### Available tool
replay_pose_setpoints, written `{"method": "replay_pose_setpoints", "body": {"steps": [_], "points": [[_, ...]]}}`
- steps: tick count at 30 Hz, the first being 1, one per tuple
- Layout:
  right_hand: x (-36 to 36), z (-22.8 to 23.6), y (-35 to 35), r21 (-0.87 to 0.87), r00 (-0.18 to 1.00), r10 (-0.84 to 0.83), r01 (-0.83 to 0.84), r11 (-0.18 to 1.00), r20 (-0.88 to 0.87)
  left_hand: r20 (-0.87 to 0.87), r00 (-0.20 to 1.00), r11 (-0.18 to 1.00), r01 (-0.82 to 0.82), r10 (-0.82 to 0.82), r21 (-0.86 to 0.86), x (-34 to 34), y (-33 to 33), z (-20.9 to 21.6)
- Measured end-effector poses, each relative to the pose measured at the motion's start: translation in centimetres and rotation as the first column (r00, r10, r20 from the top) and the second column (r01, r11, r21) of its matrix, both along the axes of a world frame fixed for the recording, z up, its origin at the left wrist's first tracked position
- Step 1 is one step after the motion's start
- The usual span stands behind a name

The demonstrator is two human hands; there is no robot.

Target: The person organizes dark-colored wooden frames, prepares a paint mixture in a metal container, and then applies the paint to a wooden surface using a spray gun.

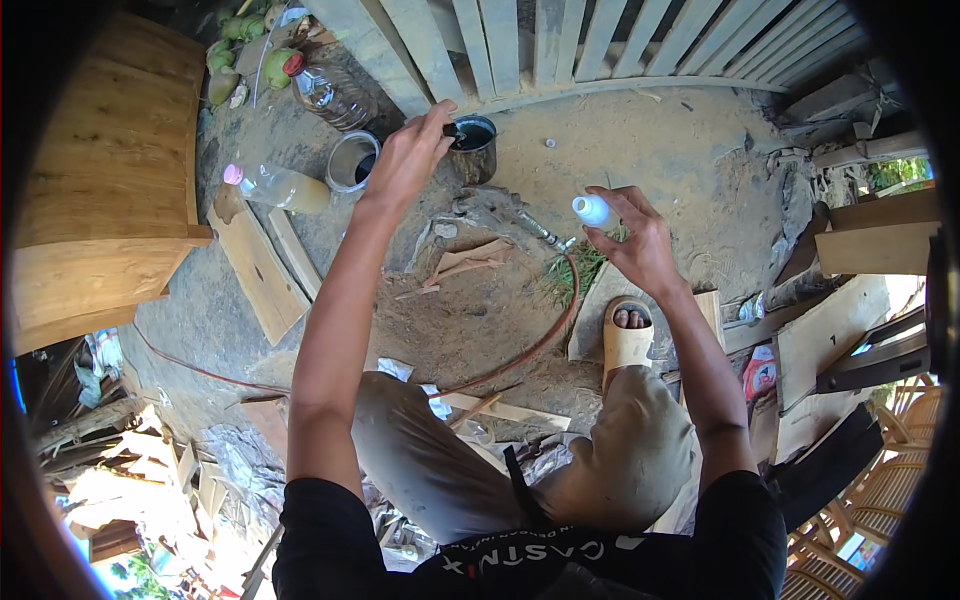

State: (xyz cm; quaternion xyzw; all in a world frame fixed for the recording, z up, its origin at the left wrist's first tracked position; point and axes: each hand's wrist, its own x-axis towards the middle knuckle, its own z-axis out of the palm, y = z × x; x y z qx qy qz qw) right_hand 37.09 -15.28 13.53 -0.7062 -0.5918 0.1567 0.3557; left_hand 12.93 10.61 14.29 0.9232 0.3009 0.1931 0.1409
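My left hand (408, 158) reaches forward to the rim of a dark metal can (474, 165) that holds dark liquid. Its fingers are closed on a small black object (453, 131) at the can's left edge; its kind is hard to make out. Off to the right, my right hand (640, 240) grips a small white bottle (594, 210) between thumb and fingers, with the bottle's mouth uncovered and tilted towards the left. A clear plastic tub (352, 162) with dark contents stands just left of the can, partly behind my left forearm.
A large red-capped clear bottle (335, 98) and a pink-capped bottle of cloudy liquid (285, 188) lie at left. Wooden furniture (110, 170) stands far left, a slatted wooden panel (600, 45) ahead. A metal spray-gun-like tool (520, 217) with a red hose (560, 328) rests on the dirt floor.
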Motion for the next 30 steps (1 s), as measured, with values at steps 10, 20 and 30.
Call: {"method": "replay_pose_setpoints", "body": {"steps": [10,20,30], "points": [[0.2,0.0,1.3,0.062,0.99,-0.053,0.045,0.997,0.134,-0.27,0.955,0.956,0.19,-0.127,0.222,1.0,1.9,0.9],[-1.7,2.6,5.5,0.134,0.99,0.033,-0.051,0.99,0.137,0.41,0.872,0.79,0.045,0.267,-0.611,-0.8,-6.1,0.7],[-4.3,6.5,6.1,0.195,0.881,0.111,-0.222,0.955,0.46,0.513,0.834,0.818,0.143,0.203,-0.557,-3.0,-11.3,3.5]]}}
